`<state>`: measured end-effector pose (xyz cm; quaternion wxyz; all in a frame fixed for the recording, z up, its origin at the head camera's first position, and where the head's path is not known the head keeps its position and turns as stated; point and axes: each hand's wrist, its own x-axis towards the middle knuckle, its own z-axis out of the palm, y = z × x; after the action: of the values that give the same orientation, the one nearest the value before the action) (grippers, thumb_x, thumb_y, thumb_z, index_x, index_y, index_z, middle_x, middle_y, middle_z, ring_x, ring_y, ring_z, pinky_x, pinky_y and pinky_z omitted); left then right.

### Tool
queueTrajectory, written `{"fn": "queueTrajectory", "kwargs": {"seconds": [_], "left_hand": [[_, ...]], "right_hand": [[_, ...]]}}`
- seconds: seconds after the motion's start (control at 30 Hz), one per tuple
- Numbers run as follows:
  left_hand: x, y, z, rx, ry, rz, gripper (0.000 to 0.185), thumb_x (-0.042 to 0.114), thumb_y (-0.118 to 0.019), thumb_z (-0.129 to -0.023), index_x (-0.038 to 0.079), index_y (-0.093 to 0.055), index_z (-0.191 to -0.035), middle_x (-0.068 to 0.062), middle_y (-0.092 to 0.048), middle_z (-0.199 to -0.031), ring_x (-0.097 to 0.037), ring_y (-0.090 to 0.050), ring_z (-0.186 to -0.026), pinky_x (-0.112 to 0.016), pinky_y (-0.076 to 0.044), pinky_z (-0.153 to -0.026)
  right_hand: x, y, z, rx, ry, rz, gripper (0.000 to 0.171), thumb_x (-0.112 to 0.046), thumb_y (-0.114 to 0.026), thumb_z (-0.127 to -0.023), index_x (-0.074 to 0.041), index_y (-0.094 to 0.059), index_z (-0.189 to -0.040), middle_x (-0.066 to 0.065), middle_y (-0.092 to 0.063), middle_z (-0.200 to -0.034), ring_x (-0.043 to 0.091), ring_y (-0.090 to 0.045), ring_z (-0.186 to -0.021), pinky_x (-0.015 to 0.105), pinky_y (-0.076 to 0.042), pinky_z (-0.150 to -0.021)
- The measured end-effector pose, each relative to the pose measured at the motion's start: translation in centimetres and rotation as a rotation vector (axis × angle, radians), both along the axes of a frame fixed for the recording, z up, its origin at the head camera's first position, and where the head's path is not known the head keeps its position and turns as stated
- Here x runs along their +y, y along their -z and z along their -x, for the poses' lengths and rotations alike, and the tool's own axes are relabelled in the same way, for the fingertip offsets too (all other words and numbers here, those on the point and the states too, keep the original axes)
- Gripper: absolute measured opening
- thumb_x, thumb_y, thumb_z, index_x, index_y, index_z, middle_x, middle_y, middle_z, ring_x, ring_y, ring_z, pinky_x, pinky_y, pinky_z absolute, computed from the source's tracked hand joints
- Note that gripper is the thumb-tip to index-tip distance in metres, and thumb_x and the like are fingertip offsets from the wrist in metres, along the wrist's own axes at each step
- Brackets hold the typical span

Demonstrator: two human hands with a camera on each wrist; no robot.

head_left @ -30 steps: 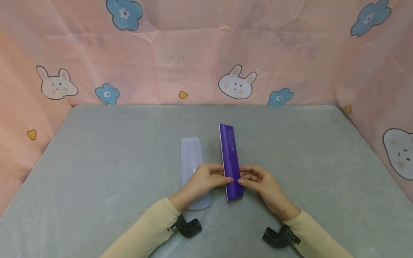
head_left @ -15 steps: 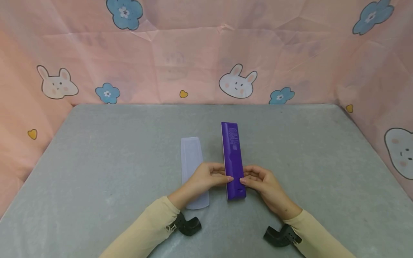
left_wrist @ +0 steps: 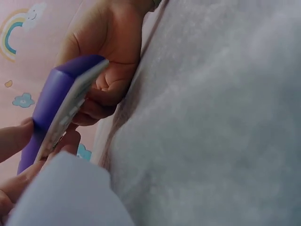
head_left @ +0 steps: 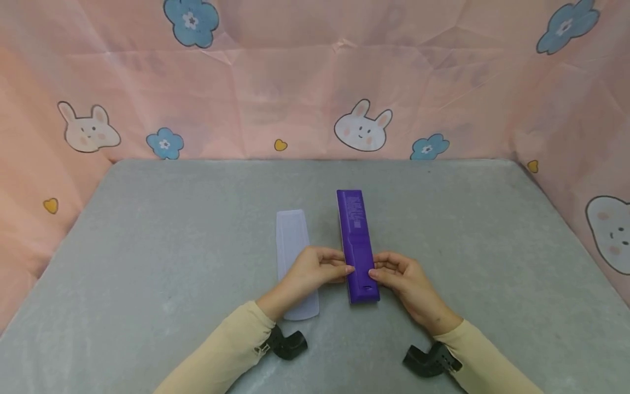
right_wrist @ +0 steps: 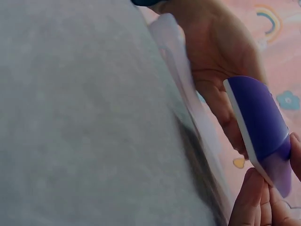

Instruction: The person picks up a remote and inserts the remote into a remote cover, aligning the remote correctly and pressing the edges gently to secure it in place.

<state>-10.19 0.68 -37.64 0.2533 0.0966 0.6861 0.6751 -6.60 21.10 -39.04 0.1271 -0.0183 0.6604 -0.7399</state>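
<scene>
Purple plastic is facing up toward the head view: the remote (head_left: 358, 241) is resting in the grip of both hands, held above the grey surface (head_left: 187, 257) and reaching out forward of them. The left hand (head_left: 310, 271) is pinching one long edge, thumb on the back and fingers beneath; the right hand (head_left: 407, 280) is pinching the opposite edge likewise. Through the left wrist view I'm making out buttons (left_wrist: 70, 113) on the face turned downward. Beneath and beyond the left hand, a translucent cover (head_left: 292, 238) is lying flat; I'm not managing to tell whether the wrist is touching it.

For a steady hold, I'm favouring even, light pressure from both thumbs, leaving the small notch (head_left: 366, 287) between them unmasked. Underneath, I'm preferring fingertips bearing on the rim, not the buttons. Because both grips are sitting near the close end, I'm judging the far end prone to dipping, so I'm advising slow, small tilts.
</scene>
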Motion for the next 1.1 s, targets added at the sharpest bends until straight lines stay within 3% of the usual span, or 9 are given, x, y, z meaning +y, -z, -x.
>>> {"fn": "queueTrajectory", "kwargs": {"seconds": [0.4, 0.73, 1.1], "left_hand": [[-0.05, 0.64, 0.37, 0.028, 0.023, 0.020, 0.031, -0.002, -0.066, -0.085, -0.017, -0.059, -0.111, -0.024, -0.068, -0.093, -0.024, -0.069, -0.083, -0.029, -0.057, -0.072], [-0.04, 0.82, 0.23, 0.027, 0.025, 0.029, 0.031, -0.002, -0.065, -0.086, -0.017, -0.059, -0.111, -0.024, -0.068, -0.093, -0.023, -0.068, -0.083, -0.028, -0.057, -0.072], [-0.26, 0.91, 0.25, 0.118, 0.101, 0.109, 0.035, 0.000, -0.065, -0.084, -0.016, -0.057, -0.114, -0.020, -0.069, -0.095, -0.022, -0.068, -0.086, -0.024, -0.056, -0.073]], "right_hand": [[-0.16, -0.48, 0.08, -0.045, 0.080, -0.070, 0.022, 0.002, -0.063, -0.087, 0.011, -0.056, -0.106, 0.001, -0.067, -0.087, 0.010, -0.063, -0.083, 0.023, -0.055, -0.075], [0.20, -0.63, 0.26, -0.056, 0.029, -0.178, 0.029, -0.003, -0.064, -0.087, 0.017, -0.054, -0.106, 0.003, -0.067, -0.083, 0.012, -0.065, -0.076, 0.027, -0.056, -0.068], [0.40, -0.72, 0.49, -0.047, 0.014, -0.300, 0.036, -0.005, -0.067, -0.085, 0.020, -0.054, -0.108, 0.010, -0.068, -0.086, 0.011, -0.065, -0.073, 0.029, -0.057, -0.064]]}}
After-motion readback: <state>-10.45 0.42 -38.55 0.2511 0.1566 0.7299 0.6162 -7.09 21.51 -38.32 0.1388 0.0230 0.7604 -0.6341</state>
